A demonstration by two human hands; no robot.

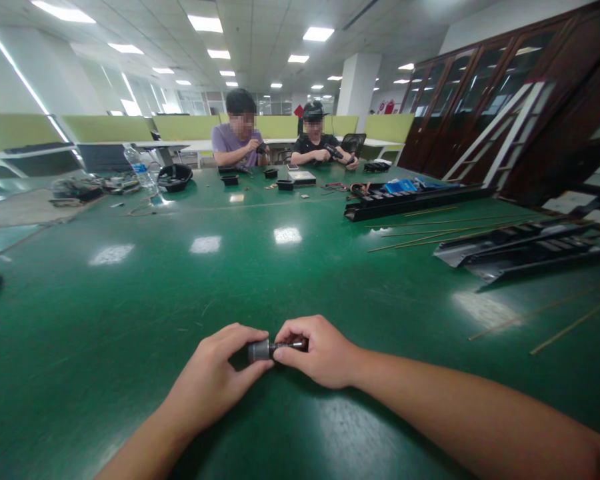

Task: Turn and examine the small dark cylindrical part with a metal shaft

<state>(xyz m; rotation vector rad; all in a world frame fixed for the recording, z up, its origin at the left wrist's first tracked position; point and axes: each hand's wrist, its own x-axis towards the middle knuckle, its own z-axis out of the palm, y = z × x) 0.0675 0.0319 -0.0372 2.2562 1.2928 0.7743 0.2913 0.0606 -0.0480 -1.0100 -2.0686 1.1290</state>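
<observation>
Close in front of me, low over the green table, is a short grey cylinder lying on its side. My left hand pinches it between thumb and fingers. In line with it, to the right, runs a dark, slim, shiny shaft. The thumb and curled fingers of my right hand close around that shaft. Cylinder and shaft meet between my hands; whether they are one piece I cannot tell. Part of the shaft is hidden in the right palm.
Black metal channels and thin rods lie at the right. Farther back are another long channel, small black trays and a water bottle. Two people sit across the table holding dark parts. A stepladder leans behind.
</observation>
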